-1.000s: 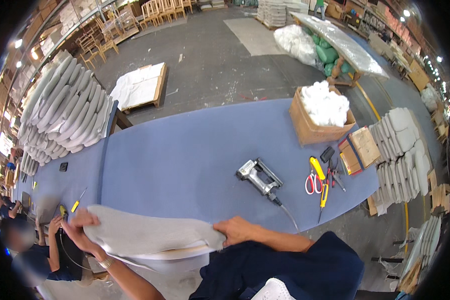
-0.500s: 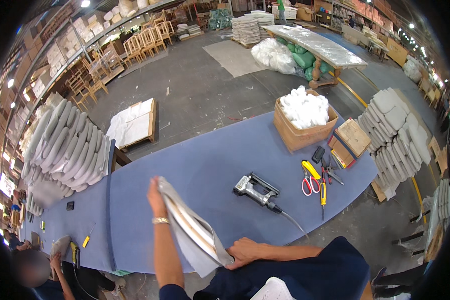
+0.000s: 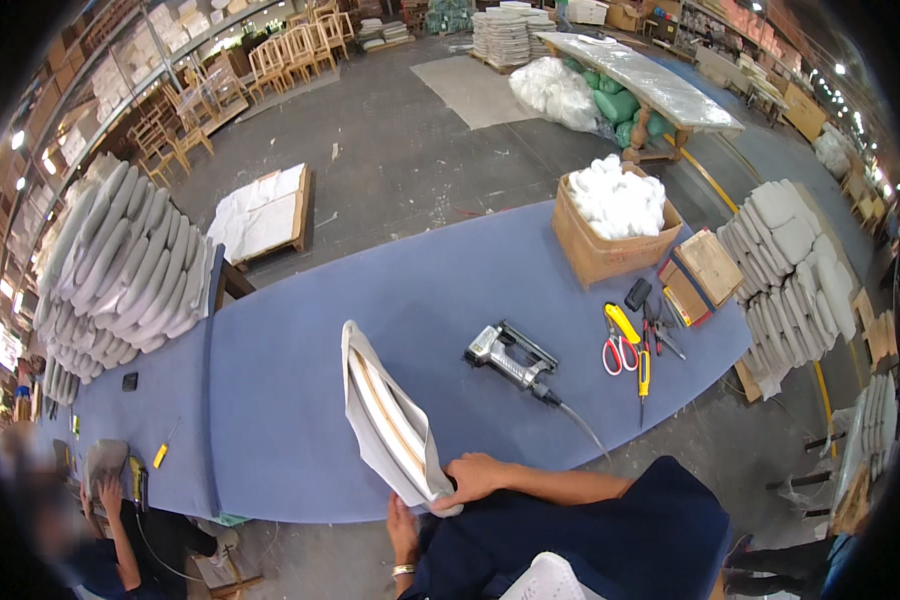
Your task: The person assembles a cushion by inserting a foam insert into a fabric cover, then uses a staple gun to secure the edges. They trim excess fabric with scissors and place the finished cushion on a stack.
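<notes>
A chair seat cushion point(image 3: 368, 432), with loose grey fabric around white padding and a wooden board edge, stands on its edge at the table's near side. My right hand point(image 3: 473, 478) is closed on its near end, the thumb and fingers gripping the fabric. Just below, my left hand point(image 3: 402, 530) pinches the same end from the left side; its fingertips are partly hidden by the cushion. A grey staple gun point(image 3: 510, 362) with an air hose lies on the table to the right of the cushion.
On the blue-covered table point(image 3: 290, 400) lie red-handled scissors point(image 3: 620, 353), a yellow screwdriver point(image 3: 643, 375) and pliers point(image 3: 668, 340). Behind them stands a cardboard box point(image 3: 600, 250) of white stuffing. Finished cushions point(image 3: 135, 250) are stacked at left; a co-worker point(image 3: 80, 510) handles another cushion.
My left hand has left the cushion's far end and come down to its near end. The cushion now stands more upright, and my right hand keeps its hold.
</notes>
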A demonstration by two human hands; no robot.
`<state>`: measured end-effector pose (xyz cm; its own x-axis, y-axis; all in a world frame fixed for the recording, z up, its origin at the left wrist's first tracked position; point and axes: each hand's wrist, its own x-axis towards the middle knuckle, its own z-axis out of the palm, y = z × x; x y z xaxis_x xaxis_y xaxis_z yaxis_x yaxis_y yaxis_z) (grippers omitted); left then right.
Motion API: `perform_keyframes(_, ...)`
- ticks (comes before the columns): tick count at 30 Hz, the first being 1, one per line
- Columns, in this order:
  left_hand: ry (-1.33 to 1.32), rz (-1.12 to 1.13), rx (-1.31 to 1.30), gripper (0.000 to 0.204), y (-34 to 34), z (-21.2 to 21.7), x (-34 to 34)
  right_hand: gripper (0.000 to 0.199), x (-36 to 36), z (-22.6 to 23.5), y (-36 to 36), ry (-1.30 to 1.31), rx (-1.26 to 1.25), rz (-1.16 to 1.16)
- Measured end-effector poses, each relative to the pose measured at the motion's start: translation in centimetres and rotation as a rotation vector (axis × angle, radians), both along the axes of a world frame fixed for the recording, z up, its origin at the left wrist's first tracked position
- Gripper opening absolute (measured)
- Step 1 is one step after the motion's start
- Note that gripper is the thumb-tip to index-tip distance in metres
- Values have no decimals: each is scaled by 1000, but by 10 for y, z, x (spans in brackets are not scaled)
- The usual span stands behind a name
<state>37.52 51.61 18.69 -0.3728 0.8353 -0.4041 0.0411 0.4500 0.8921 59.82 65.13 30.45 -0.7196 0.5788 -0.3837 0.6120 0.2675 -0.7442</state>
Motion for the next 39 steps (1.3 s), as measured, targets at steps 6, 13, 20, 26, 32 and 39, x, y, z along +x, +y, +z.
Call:
perform_keyframes(6, 0, -241, 45, 51, 26, 43, 10, 80, -22, 9, -15, 55, 58, -93)
perform_keyframes(13, 163, -245, 479, 64, 63, 115, -17, 71, -74, 27, -34, 248, -45, -239)
perform_keyframes(20, 147, -242, 471, 63, 2, 108, -81, 68, -156, -17, -77, 204, -268, -252)
perform_keyframes(26, 80, -320, 456, 62, 10, 105, -124, 70, -195, -12, -85, 287, -294, -439)
perform_keyframes(32, 40, -375, 408, 61, -14, 74, -147, 65, -209, -33, -111, 268, -227, -533)
perform_keyframes(39, 385, -252, 411, 72, -72, 57, -143, 67, -211, -37, -102, 206, -140, -466)
